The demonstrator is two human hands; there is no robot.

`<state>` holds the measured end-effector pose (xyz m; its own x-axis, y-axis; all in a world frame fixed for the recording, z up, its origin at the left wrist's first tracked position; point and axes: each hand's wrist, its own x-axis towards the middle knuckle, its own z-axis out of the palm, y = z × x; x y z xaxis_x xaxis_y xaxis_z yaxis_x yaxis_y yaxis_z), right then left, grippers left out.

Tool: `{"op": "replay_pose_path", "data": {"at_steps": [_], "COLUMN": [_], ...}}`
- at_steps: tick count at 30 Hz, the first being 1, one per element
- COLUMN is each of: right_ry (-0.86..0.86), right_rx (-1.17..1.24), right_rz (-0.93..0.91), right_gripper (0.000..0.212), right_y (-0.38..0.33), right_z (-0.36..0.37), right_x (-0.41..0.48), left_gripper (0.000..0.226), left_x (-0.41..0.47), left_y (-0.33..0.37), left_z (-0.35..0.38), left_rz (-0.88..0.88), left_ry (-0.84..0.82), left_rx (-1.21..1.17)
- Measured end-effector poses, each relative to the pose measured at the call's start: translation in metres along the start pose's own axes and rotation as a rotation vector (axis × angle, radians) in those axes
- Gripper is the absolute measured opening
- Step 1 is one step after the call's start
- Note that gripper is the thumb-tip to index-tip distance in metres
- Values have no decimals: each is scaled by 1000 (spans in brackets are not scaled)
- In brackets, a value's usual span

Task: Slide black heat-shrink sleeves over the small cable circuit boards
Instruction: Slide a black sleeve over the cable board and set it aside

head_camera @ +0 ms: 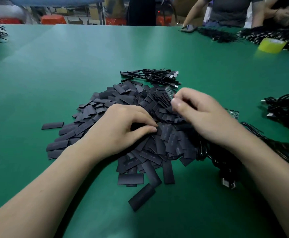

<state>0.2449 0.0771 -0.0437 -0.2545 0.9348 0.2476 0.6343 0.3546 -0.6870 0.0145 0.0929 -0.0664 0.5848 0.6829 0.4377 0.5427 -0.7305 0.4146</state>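
The left hand (123, 124) rests on the near side of the loose pile of flat black heat-shrink sleeves (123, 98) on the green table (71, 66); its fingers are curled, with thumb and forefinger tips drawn together on the pile, though I cannot tell whether a sleeve is caught between them. The right hand (198, 114), just right of it and raised over the pile's far right part, pinches a small, dark, blurred circuit board (169, 93) between thumb and fingertips. The board's long axis points far and left, its free end up and away from the left fingers, so any sleeve picked there would probably travel far and right to meet that end, mouth in line with the board.
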Motion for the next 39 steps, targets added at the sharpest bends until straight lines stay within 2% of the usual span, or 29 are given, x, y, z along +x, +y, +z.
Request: {"op": "replay_pose_path", "data": {"at_steps": [6, 8, 10, 13, 15, 17, 19, 21, 25, 31, 39], "right_ry": [-27, -7, 11, 39, 51, 40, 12, -30, -100, -120, -116], "right_rx": [-87, -60, -45, 24, 77, 125, 173, 223, 285, 390, 302], "right_rz": [-18, -10, -7, 7, 15, 17, 27, 44, 41, 43, 42], "right_gripper": [18, 16, 17, 20, 20, 21, 24, 27, 23, 26, 33], "right_y": [-2, 0, 1, 3, 4, 3, 1, 0, 3, 8, 8], "right_z": [16, 17, 19, 22, 20, 18, 15, 13, 10, 11, 13], "right_x": [-1, -1, -1, 0, 0, 0, 0, -1, -2, -2, -1], "left_gripper": [2, 2, 3, 5, 5, 11, 25, 35, 28, 26, 20], "left_x": [0, 0, 1, 3, 3, 2, 0, 0, 1, -1, -1], "left_y": [5, 7, 8, 9, 10, 10, 9, 7, 7, 8, 9], "left_z": [3, 6, 8, 10, 11, 9, 6, 3, 1, 5, 9], "left_rz": [66, -23, -190, -351, -359, -292, -152, -67, -95, -120, -11], "left_ry": [232, 356, 432, 424, 413, 395, 312, 234, 250, 303, 269], "left_rx": [117, -21, -295, -615, -682, -547, -268, -110, -161, -174, -75]}}
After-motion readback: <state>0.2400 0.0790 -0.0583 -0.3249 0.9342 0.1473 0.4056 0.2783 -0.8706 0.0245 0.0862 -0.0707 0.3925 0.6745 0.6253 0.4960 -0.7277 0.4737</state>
